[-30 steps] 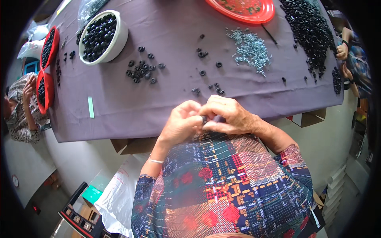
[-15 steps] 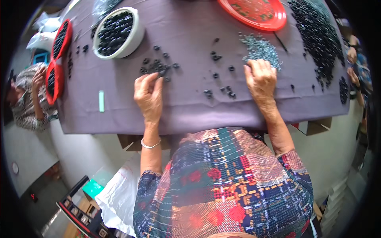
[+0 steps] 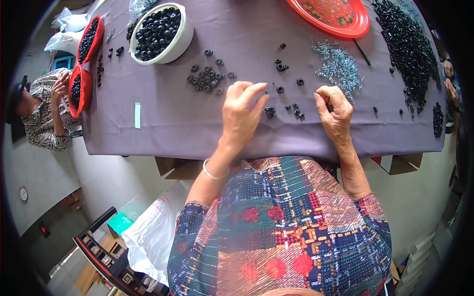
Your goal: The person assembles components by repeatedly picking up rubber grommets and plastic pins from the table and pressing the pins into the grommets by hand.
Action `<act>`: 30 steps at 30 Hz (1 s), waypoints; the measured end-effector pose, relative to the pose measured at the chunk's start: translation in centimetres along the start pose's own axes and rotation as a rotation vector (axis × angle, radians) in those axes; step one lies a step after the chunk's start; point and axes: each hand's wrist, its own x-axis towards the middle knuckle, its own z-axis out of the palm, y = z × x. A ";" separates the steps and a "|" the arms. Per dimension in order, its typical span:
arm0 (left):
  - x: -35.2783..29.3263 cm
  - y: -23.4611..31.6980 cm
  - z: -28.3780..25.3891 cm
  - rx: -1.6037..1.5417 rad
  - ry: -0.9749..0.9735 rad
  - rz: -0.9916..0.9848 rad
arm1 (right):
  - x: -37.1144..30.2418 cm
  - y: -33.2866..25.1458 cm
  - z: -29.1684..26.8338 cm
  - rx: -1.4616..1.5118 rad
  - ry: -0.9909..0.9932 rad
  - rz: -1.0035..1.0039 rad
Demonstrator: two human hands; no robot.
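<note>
My left hand [image 3: 241, 112] hovers over the cloth, thumb and forefinger apart, with nothing visible between them. To its left lies a cluster of small black ring-shaped parts [image 3: 205, 79]. Loose black parts [image 3: 297, 112] are scattered between my hands. My right hand [image 3: 336, 111] is closed in a pinch, its fingertips bent toward the thumb; a dark bit shows there, but I cannot make out what it is. Just beyond that hand spreads a pile of small clear bluish pieces [image 3: 339, 66].
A white tub [image 3: 186, 42] of black rings stands far left. Red trays [image 3: 87, 91] of black parts line the left edge. Far right are a red plate [image 3: 363, 22] and a large heap of shiny black pieces [image 3: 407, 54]. A pale green strip [image 3: 138, 116] lies left. Another person [image 3: 42, 111] sits at left.
My left hand has left the cluster of black rings and moved right, its fingers parting. My right hand has drawn back from the clear pieces and curled its fingers. The view has shifted slightly.
</note>
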 end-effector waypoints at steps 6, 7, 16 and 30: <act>2.1 0.1 2.1 0.058 -0.205 0.120 | -0.1 0.5 0.2 0.005 0.044 -0.061; 2.1 0.2 2.1 0.057 -0.210 0.124 | -0.2 0.4 0.3 0.031 0.040 -0.027; 1.7 1.3 -0.4 -1.233 -0.231 -0.705 | -0.4 0.8 -0.3 0.150 0.026 0.066; -1.9 2.1 -0.8 -1.631 -0.340 -0.881 | 1.5 -6.6 -0.2 0.498 -0.238 0.040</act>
